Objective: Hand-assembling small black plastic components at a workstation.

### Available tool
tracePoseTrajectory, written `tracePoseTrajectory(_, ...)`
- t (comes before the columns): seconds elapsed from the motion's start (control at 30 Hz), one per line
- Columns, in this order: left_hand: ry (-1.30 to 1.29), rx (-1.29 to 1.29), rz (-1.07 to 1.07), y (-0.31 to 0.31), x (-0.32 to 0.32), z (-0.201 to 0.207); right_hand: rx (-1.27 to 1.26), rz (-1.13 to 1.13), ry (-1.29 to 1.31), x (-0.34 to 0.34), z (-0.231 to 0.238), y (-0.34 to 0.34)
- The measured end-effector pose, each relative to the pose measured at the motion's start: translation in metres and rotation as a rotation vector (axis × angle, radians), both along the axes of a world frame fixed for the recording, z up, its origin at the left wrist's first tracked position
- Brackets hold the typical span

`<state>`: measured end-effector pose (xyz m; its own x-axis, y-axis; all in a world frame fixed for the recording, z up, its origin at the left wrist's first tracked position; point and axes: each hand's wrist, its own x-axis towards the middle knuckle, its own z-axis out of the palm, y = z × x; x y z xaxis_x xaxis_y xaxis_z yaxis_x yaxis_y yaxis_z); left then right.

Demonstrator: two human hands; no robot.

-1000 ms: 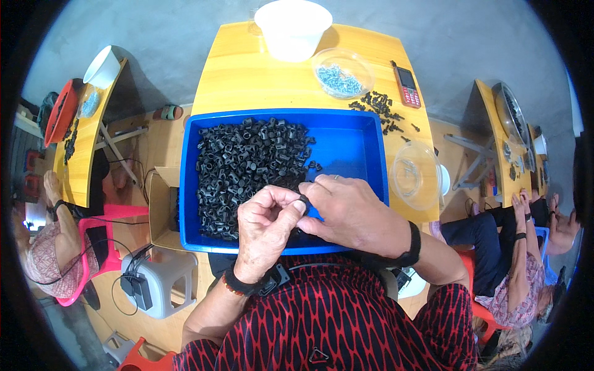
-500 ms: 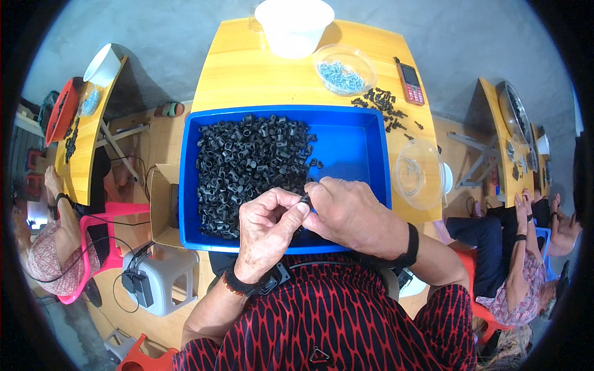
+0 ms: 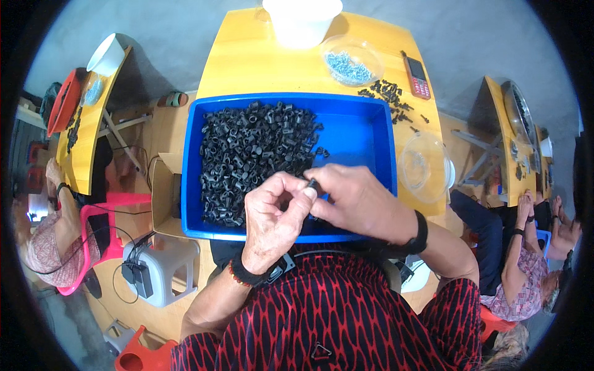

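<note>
On the left, 1 co-worker (image 3: 59, 244) in a patterned top sits on a pink chair (image 3: 111, 238) at a side table (image 3: 80, 164) bearing 1 white bowl (image 3: 105, 55), 1 red basin (image 3: 75, 86), a cluster of bluish pieces (image 3: 93, 93) and loose dark pieces (image 3: 74, 133). Just right stand 1 gray stool (image 3: 172, 272) and 1 open cardboard box (image 3: 164, 213). At center, 1 blue tray (image 3: 356, 123) on a yellow wooden table (image 3: 278, 68) holds a heap of small black parts (image 3: 247, 154), too many to count, massed on its left side. Over the tray's near edge, the person's left hand (image 3: 275, 210) pinches 1 black part (image 3: 313, 183) between thumb and forefinger; the right hand (image 3: 365, 201), slightly blurred, has its fingers bent at the same part, though whether it grips cannot be told. Beyond the tray stands 1 white bucket (image 3: 303, 25); to its right come 1 clear dish (image 3: 373, 59) of bluish screws (image 3: 348, 67), scattered black screw-shaped pieces (image 3: 390, 93) and 1 red-and-black phone (image 3: 417, 77), its key markings too small to read. A 2nd clear dish (image 3: 427, 167) lies nearer, just right of the tray. On the right, 2 more people (image 3: 523, 260) sit by another wooden table (image 3: 513, 185) carrying 1 large round pan (image 3: 508, 108).
</note>
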<state>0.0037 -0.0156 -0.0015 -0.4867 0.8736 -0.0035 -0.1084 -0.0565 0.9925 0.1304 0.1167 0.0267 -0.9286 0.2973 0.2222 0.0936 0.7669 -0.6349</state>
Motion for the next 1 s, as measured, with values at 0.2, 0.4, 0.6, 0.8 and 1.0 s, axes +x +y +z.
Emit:
tracePoseTrajectory(0.2, -0.006, 0.229, 0.362, -0.019, -0.004, 0.011, -0.210, -0.031, -0.092, -0.001, -0.002, 0.018)
tracePoseTrajectory(0.4, 0.103, 0.387, 0.679, -0.050, -0.044, 0.009, -0.121, 0.282, -0.264, -0.006, -0.006, 0.007)
tracePoseTrajectory(0.6, 0.007, 0.393, 0.896, -0.089, -0.094, -0.005, 0.010, 0.452, -0.304, -0.024, -0.008, -0.002)
tracePoseTrajectory(0.8, -0.269, 0.221, 1.063, -0.122, -0.139, -0.038, 0.071, 0.379, -0.299, -0.021, -0.014, 0.009)
tracePoseTrajectory(1.0, -0.549, 0.085, 1.074, -0.139, -0.192, -0.092, -0.075, 0.231, -0.151, -0.016, -0.020, 0.025)
